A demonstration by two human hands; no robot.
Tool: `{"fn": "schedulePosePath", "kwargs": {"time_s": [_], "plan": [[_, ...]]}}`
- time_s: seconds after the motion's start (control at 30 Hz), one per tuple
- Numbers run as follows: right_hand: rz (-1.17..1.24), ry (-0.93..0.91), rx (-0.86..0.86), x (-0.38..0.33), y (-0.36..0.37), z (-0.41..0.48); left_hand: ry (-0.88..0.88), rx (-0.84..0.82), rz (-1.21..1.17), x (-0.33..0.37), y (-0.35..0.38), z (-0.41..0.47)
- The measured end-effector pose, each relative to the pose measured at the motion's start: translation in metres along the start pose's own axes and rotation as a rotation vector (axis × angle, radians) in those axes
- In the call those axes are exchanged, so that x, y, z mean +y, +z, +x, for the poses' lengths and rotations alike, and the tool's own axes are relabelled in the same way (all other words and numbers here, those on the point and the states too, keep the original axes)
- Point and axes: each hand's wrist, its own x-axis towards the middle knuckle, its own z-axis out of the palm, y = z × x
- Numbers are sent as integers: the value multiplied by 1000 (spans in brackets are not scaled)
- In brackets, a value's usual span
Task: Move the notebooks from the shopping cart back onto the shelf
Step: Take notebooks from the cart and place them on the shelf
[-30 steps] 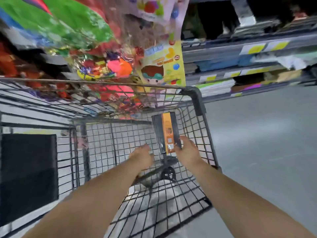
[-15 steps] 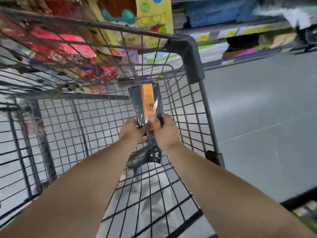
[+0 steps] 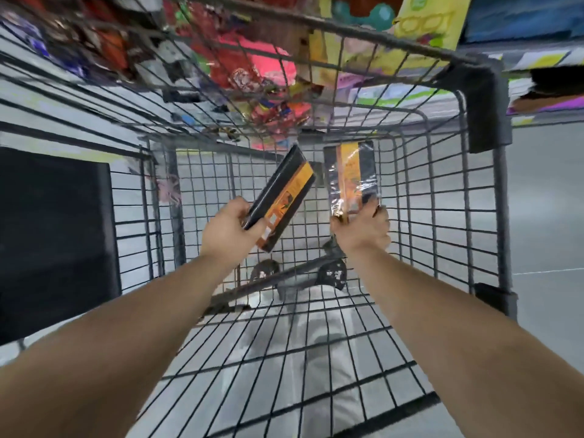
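Head view: wire cart (image 3: 486,105), grey floor (image 3: 546,216)

Wire shopping cart (image 3: 486,105) on grey floor (image 3: 546,216)

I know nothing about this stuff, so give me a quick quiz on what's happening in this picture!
1. True or false: the left hand and the right hand each grip one notebook.
2. Which leans over more? A: the left notebook. B: the right notebook.
3. Fill in: both are held above the mesh floor of the shopping ____.
Key: 1 true; 2 A; 3 cart.
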Motion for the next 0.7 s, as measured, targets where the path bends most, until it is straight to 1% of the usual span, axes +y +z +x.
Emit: {"fn": "schedulePosePath", "kwargs": {"time_s": [0.07, 0.2, 0.27, 0.3, 0.37, 0.43, 0.57, 0.63, 0.7], "plan": [[3, 72, 3, 1, 4, -1, -24, 5, -17, -12, -8, 0], [-87, 111, 115, 1, 0, -1, -15, -57, 16, -24, -14, 6], [-81, 112, 127, 0, -1, -3, -46, -87, -52, -21, -17, 6], [-50, 92, 87, -1, -2, -7, -72, -96, -105, -18, -19, 5], [87, 31, -38, -8, -8, -22, -122, -96, -209, -10, -29, 0], [211, -31, -131, -17, -19, -43, -126, -107, -222, -1, -46, -9], [345, -89, -133, -26, -57, -97, -38, -141, -174, 16, -87, -38], [409, -109, -132, -21, -80, -126, 5, -116, -195, 27, -109, -56], [452, -147, -91, -10, -103, -155, 68, -81, -195, 41, -129, -79]]}}
